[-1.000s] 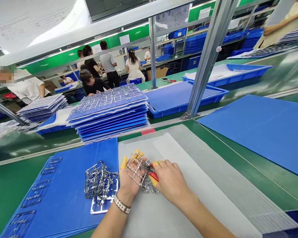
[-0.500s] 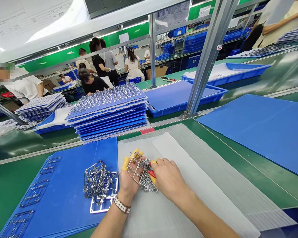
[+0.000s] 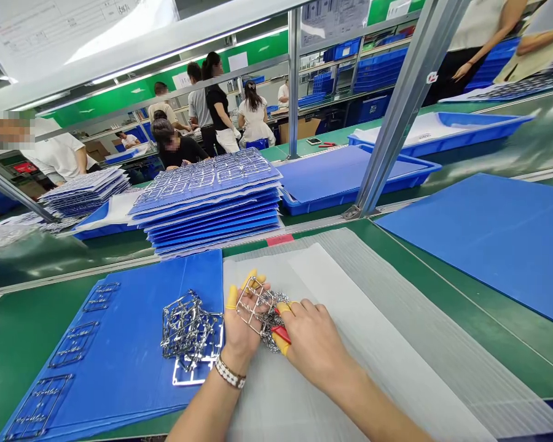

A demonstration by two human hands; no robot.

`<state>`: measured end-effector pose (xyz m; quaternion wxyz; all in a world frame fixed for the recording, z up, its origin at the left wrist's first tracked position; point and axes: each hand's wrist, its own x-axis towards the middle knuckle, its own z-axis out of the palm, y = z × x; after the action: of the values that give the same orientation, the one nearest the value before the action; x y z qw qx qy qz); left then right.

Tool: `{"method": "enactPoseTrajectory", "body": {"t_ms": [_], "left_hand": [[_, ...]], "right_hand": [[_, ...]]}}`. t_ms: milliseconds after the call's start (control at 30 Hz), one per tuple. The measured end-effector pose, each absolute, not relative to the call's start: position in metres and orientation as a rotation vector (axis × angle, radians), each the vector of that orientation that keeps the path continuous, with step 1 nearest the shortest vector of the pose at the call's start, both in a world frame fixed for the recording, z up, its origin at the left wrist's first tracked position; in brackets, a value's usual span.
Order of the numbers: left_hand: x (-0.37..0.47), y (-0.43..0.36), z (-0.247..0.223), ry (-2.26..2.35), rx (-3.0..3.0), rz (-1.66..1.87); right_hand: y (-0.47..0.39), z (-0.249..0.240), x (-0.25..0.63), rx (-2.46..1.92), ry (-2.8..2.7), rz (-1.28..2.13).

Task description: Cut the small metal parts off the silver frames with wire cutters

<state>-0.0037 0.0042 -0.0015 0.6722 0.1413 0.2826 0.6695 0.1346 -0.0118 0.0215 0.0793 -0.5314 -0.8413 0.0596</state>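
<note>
In my left hand (image 3: 239,328), palm up with yellow finger covers, a small chrome sprue frame (image 3: 249,306) is held at a tilt. My right hand (image 3: 316,341), also with yellow covers, is wrapped round red-handled nippers (image 3: 282,333) close to the frame's right side; their jaws cannot be made out. Beneath and between both hands lies a heap of small chrome parts (image 3: 271,345) on white sheeting (image 3: 304,393). A tangled pile of chrome sprue frames (image 3: 188,331) sits left of my left hand on a blue sheet (image 3: 133,344).
Along the blue sheet's left edge lie 3 single frames (image 3: 74,344). Beyond the bench rail stand a tall stack of blue sheets (image 3: 216,224) and a blue tray (image 3: 332,202). A metal post (image 3: 391,123) rises ahead. Another blue sheet (image 3: 483,239) lies right. Several people work farther back.
The view has shifted slightly, so the scene sits a little to the right. Both hands keep their hold, the nippers still close to the frame. In the background, standing people have moved.
</note>
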Motion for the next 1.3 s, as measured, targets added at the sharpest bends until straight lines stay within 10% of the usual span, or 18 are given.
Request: {"method": "enactPoseTrajectory", "body": {"t_ms": [933, 1300], "left_hand": [[-0.002, 0.003, -0.005, 0.742, 0.417, 1.546], [0.014, -0.026, 0.009, 0.713, 1.045, 1.53]], "right_hand": [[-0.012, 0.028, 0.138, -1.588, -2.569, 0.274], [0.013, 0.015, 0.136, -1.075, -1.271, 1.433]]}}
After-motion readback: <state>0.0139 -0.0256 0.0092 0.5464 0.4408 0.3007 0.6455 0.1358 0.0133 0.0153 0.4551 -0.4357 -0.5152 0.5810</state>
